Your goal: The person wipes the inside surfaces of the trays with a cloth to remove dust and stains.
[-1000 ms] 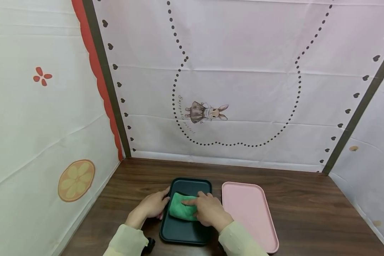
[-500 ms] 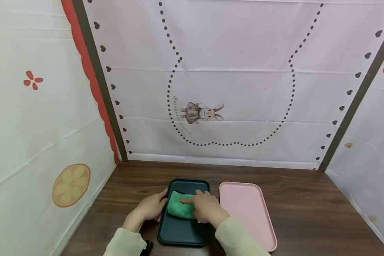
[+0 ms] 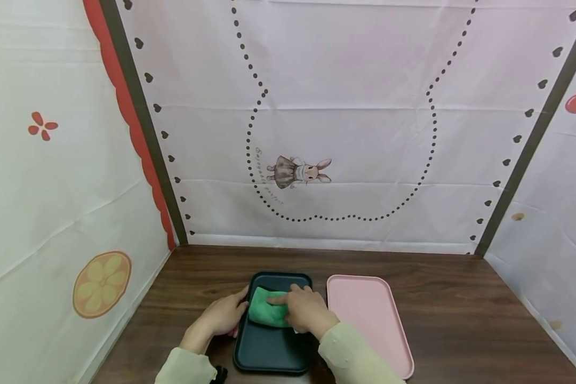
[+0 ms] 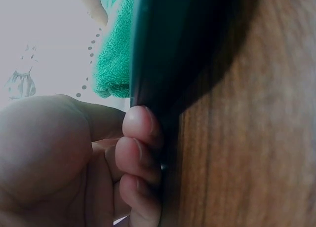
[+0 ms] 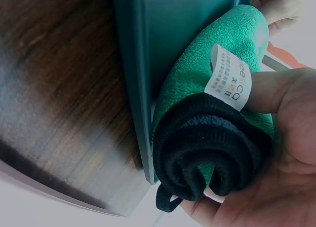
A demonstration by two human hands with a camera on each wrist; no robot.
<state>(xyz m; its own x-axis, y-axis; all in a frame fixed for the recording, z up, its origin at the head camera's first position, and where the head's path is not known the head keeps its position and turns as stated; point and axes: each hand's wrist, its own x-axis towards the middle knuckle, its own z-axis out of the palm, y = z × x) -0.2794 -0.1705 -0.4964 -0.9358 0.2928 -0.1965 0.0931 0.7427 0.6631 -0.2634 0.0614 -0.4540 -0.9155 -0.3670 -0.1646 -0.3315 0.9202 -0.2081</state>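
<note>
The right hand point(image 3: 307, 311) gripped a green cloth point(image 3: 264, 310), the thumb laid across it toward nine o'clock and the other fingers wrapped around its near-three-o'clock end. In the right wrist view, the cloth was folded into a thick roll, with black edging point(image 5: 197, 148) curled at the end, a small loop point(image 5: 167, 202) hanging free and a white label point(image 5: 228, 79) standing out beside the thumb. Folding it this way probably gave the palm something compact to hold and kept the soft side down.

The cloth lay on the dark tray point(image 3: 271, 352), between its middle and its twelve o'clock rim, so its surface met the tray's floor. The left hand point(image 3: 221, 314) held the tray's rim at nine o'clock; the left wrist view showed three fingertips curled against its outer side. Set opposite the right hand, that hold seemed meant to stop the tray from sliding under any pressure from the cloth.

At three o'clock of the dark tray, just beside it, a pink tray point(image 3: 367, 314) lay flat on the wooden table point(image 3: 446, 309), roughly parallel, apparently set aside within easy reach. At twelve o'clock, beyond the table, stood a sheeted wall point(image 3: 350, 128) with a printed rabbit point(image 3: 297, 172).
</note>
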